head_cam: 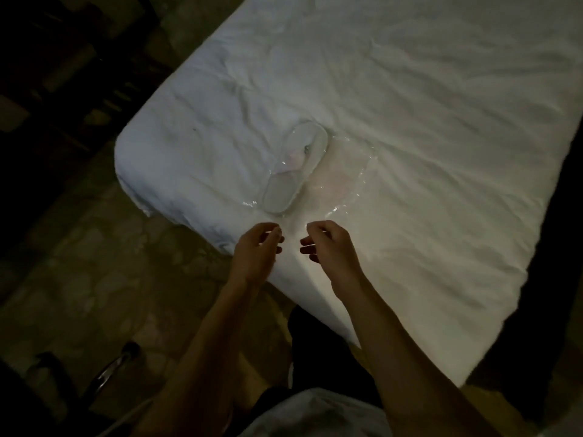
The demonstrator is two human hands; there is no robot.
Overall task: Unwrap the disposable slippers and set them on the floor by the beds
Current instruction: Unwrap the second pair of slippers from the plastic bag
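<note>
The bed (410,105) fills most of the view, its white sheet rumpled, one rounded corner jutting toward the dim tiled floor (79,263) at the left. It serves as a work surface: soft, at waist height, close to where the slippers must end up.

On the sheet near that corner lie the slippers (295,170), a flat white pair stacked together with the soles toward the person, not yet on the floor. Clear wrap (353,184) glints around and beside them, spread out to the right; whether it is fully off the pair or still over part of it is hard to tell in this light.

Just short of the slippers, over the bed's edge, hover both hands. The left hand (257,247) and the right hand (331,244) face each other, near but apart, each with thumb and forefinger drawn together as if pinching. They may be holding a thin edge of film between them, but I cannot tell; nothing visible sits in either pinch. The pose suits pulling wrap apart or letting it drop
</note>
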